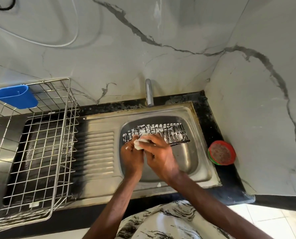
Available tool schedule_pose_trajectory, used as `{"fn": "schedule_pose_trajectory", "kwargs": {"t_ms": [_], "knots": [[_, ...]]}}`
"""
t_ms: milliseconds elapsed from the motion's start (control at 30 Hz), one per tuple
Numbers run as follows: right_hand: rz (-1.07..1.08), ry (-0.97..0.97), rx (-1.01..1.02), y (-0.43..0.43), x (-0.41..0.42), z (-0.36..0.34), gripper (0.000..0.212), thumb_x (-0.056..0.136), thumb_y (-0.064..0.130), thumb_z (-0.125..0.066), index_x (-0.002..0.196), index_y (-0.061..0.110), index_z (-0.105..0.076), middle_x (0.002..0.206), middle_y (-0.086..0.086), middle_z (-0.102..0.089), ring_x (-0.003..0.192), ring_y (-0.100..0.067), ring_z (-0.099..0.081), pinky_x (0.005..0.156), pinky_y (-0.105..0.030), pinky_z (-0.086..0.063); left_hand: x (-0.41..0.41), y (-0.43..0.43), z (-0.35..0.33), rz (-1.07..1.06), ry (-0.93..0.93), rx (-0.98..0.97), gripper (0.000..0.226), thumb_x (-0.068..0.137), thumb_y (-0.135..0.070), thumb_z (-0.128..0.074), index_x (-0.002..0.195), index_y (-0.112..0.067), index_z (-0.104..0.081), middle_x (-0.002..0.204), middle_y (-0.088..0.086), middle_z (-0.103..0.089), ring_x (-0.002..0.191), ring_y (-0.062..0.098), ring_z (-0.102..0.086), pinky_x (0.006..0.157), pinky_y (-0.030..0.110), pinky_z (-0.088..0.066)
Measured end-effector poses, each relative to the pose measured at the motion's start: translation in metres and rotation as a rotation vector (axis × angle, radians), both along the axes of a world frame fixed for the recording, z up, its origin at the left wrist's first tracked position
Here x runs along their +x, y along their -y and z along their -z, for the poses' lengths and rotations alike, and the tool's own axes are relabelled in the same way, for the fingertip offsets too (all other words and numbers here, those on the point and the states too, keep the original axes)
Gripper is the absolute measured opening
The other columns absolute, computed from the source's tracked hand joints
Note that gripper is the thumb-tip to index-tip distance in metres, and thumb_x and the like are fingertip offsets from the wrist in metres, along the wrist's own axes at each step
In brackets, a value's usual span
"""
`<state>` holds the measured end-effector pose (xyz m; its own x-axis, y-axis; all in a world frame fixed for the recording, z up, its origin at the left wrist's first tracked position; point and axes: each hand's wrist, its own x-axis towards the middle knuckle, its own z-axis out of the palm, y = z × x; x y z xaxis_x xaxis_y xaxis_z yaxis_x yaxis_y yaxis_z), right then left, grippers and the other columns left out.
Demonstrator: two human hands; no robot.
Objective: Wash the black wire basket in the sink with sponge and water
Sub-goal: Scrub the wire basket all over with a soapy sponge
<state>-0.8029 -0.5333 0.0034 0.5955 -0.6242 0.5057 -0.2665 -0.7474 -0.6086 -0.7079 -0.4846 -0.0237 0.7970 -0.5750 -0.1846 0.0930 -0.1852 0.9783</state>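
The person is standing at the sink (187, 159) and working through the scrubbing step. The black wire basket (162, 132) is lying in the far half of the bowl, close to the back wall, and white lather is clinging to nearly all of its wires. Both hands are meeting at the basket's near left corner. The left hand (131, 154) and the right hand (161, 154) are curling in on the foamy sponge (139, 144) from either side, so it is being squeezed between them, with the fingers tight round it rather than spread. Whether a finger of either hand is also hooking a wire I cannot tell, as foam and knuckles are covering that spot. The sponge is touching the basket's near rim.

The tap (149, 94) above the bowl is giving no water that I can see, so I am judging the rinse as not yet begun. With so much lather on the wires, the soaping is looking close to done. The next move is calling for one hand to steady the basket while the other opens the tap, and for the basket to be turned under the stream so that water is reaching every wire.

To the left, a steel dish rack (40, 144) with a blue holder (16, 96) is sitting beyond the draining board (95, 152), and a round red tub (221, 152) is resting just right of the sink
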Motion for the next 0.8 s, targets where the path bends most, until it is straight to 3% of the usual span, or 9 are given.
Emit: {"fn": "schedule_pose_trajectory", "kwargs": {"t_ms": [133, 333, 467, 533, 667, 733, 800], "knots": [[0.089, 0.025, -0.074, 0.031, -0.015, 0.012, 0.028, 0.084, -0.01, -0.068, 0.102, 0.008, -0.079, 0.11, -0.008, -0.074, 0.103, -0.024, -0.068, 0.084, -0.03, -0.059, -0.005, 0.002, -0.004, 0.078, 0.008, -0.021, 0.057, 0.108, -0.026, -0.054, 0.052, -0.018, -0.058, 0.047, 0.0, -0.05, 0.044, 0.013, -0.041, 0.048, 0.032, -0.031], [0.372, -0.062, 0.05, 0.066, -0.072, 0.046, 0.035, 0.079, -0.016, -0.067, 0.102, 0.007, -0.08, 0.107, -0.008, -0.076, 0.099, -0.019, -0.071, 0.094, -0.008, -0.048, 0.0, 0.005, -0.006, 0.033, -0.111, -0.056, 0.058, 0.107, -0.022, -0.056, 0.049, -0.019, -0.059, 0.051, -0.001, -0.053, 0.043, 0.009, -0.041, 0.045, 0.024, -0.028], [0.547, -0.107, 0.214, 0.083, -0.106, 0.069, 0.037, 0.076, -0.023, -0.064, 0.101, 0.001, -0.077, 0.104, -0.017, -0.075, 0.088, -0.029, -0.075, 0.073, -0.038, -0.064, 0.0, 0.004, -0.011, 0.043, -0.101, -0.067, 0.059, 0.108, -0.022, -0.055, 0.049, -0.023, -0.06, 0.054, 0.003, -0.052, 0.047, 0.012, -0.04, 0.043, 0.023, -0.03], [0.599, -0.075, 0.252, 0.081, -0.104, 0.066, 0.036, 0.078, -0.022, -0.063, 0.102, 0.001, -0.076, 0.103, -0.017, -0.075, 0.084, -0.03, -0.075, 0.07, -0.031, -0.062, 0.001, 0.002, -0.012, 0.031, -0.108, -0.077, 0.059, 0.108, -0.02, -0.054, 0.049, -0.023, -0.06, 0.055, 0.004, -0.051, 0.049, 0.013, -0.039, 0.043, 0.023, -0.029], [0.405, 0.02, 0.177, 0.05, -0.048, 0.029, 0.031, 0.085, -0.013, -0.061, 0.104, 0.006, -0.076, 0.109, -0.005, -0.073, 0.093, -0.007, -0.067, 0.084, -0.014, -0.056, -0.002, 0.003, -0.01, 0.03, -0.115, -0.044, 0.06, 0.108, -0.019, -0.054, 0.047, -0.021, -0.059, 0.052, 0.001, -0.051, 0.045, 0.011, -0.038, 0.045, 0.024, -0.027], [0.225, 0.032, 0.075, 0.029, -0.02, 0.01, 0.035, 0.081, -0.013, -0.06, 0.103, 0.008, -0.078, 0.111, -0.007, -0.071, 0.097, -0.008, -0.066, 0.088, -0.013, -0.054, -0.002, 0.005, -0.01, 0.015, -0.095, -0.025, 0.06, 0.107, -0.019, -0.054, 0.047, -0.019, -0.056, 0.048, 0.001, -0.047, 0.043, 0.011, -0.036, 0.047, 0.026, -0.027], [0.079, 0.042, 0.003, 0.016, -0.008, 0.005, 0.035, 0.081, -0.013, -0.061, 0.103, 0.007, -0.079, 0.111, -0.01, -0.07, 0.1, -0.017, -0.067, 0.088, -0.02, -0.056, 0.0, 0.004, -0.01, 0.015, -0.066, -0.029, 0.057, 0.107, -0.019, -0.054, 0.05, -0.017, -0.054, 0.046, 0.003, -0.044, 0.043, 0.013, -0.035, 0.048, 0.027, -0.027]]}}
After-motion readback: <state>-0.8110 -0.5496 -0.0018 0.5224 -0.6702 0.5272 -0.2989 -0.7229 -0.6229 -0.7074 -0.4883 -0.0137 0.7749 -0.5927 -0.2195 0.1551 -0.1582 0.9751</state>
